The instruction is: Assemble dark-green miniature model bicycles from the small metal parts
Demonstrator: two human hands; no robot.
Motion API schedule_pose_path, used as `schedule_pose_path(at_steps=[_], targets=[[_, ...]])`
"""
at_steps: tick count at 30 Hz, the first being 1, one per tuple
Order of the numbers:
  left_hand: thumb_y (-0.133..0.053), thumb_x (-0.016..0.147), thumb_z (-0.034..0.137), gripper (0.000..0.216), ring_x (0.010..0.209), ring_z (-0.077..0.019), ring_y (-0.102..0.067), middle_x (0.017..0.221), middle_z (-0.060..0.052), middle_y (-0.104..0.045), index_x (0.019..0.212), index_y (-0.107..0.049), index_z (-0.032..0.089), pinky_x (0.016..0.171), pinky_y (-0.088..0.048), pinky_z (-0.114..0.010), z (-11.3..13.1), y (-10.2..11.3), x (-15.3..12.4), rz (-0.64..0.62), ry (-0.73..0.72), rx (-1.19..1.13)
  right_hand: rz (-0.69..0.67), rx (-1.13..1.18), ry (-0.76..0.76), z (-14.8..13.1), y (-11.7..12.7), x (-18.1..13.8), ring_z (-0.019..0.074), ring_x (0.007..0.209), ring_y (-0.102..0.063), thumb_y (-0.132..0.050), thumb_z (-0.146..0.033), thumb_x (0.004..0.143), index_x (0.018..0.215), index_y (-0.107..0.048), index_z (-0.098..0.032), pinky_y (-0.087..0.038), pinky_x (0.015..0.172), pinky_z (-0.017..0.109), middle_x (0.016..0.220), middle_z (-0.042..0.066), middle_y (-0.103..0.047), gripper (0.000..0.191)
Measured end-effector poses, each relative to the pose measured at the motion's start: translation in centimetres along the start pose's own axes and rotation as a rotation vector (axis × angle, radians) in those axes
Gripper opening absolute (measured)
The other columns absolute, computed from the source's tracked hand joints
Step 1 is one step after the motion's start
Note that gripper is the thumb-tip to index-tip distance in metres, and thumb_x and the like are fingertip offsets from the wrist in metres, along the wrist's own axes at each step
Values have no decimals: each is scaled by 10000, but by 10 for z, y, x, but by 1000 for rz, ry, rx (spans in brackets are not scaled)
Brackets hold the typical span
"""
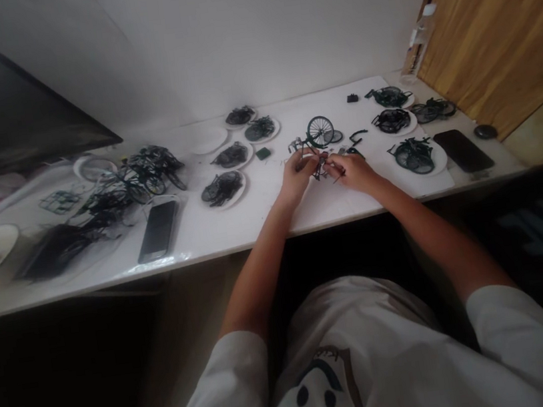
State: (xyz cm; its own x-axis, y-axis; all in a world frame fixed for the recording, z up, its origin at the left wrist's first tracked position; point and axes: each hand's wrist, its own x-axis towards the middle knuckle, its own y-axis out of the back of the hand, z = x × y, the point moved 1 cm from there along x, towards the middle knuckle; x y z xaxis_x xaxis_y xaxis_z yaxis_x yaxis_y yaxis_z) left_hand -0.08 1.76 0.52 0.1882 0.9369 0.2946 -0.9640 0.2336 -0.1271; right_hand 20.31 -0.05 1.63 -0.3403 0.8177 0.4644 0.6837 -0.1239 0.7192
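A small dark model bicycle [317, 138], partly put together, stands on the white table [263, 215] with one spoked wheel up at the far side. My left hand [297, 171] is closed on its frame from the left. My right hand [352, 170] is closed in a pinch on the frame's right side, and a thin dark stick pokes out below its fingers. The two hands nearly touch over the table's middle. Loose dark parts [357, 135] lie just behind my right hand.
Several white plates with dark bicycle parts [223, 188] [415, 155] stand left and right of the hands. Finished model bicycles [143, 174] cluster at the left. One phone [158, 230] lies left, another phone [463, 150] right. A wooden board [493, 24] leans at the right.
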Motion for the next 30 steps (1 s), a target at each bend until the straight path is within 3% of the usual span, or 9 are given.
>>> schedule_pose_path(at_steps=[8, 18, 22, 27, 30], targets=[[-839, 965, 307, 193, 861, -142, -791, 980, -29, -827, 1076, -696, 242, 830, -652, -285, 4, -3, -2, 71, 101, -52, -44, 2, 5, 0, 1, 0, 205, 696, -618, -640, -417, 1086, 968, -780, -239, -399, 711, 326, 772, 40, -741, 255], [-838, 999, 406, 288, 966, -168, -818, 1044, -50, -858, 1133, -627, 264, 919, -665, -338, 7, -2, -3, 3, 167, -179, -62, 12, 14, -3, 4, -1, 187, 683, -566, -619, -506, 1101, 849, -723, -238, -384, 709, 328, 717, 26, -676, 382], [-839, 981, 402, 296, 962, -169, -803, 1064, -52, -857, 1150, -636, 268, 881, -640, -316, 9, 0, -3, 16, 190, -200, -44, 12, 4, -2, 7, -3, 186, 673, -574, -661, -584, 1036, 962, -765, -229, -393, 699, 329, 750, 21, -686, 377], [-854, 924, 358, 315, 959, -164, -781, 1082, -52, -861, 1162, -675, 254, 873, -602, -292, 15, -1, -5, 31, 217, -257, -28, 34, 25, 5, 8, -2, 233, 739, -649, -331, -591, 1164, 1066, -713, -237, -455, 770, 352, 817, 58, -731, 531], [-846, 906, 343, 306, 956, -161, -763, 1087, -55, -859, 1155, -694, 248, 864, -577, -281, 18, -2, -7, 47, 213, -276, 81, 29, -61, 9, 8, -1, 264, 749, -679, -278, -594, 1187, 1326, -645, -239, -486, 779, 369, 855, 59, -742, 529]])
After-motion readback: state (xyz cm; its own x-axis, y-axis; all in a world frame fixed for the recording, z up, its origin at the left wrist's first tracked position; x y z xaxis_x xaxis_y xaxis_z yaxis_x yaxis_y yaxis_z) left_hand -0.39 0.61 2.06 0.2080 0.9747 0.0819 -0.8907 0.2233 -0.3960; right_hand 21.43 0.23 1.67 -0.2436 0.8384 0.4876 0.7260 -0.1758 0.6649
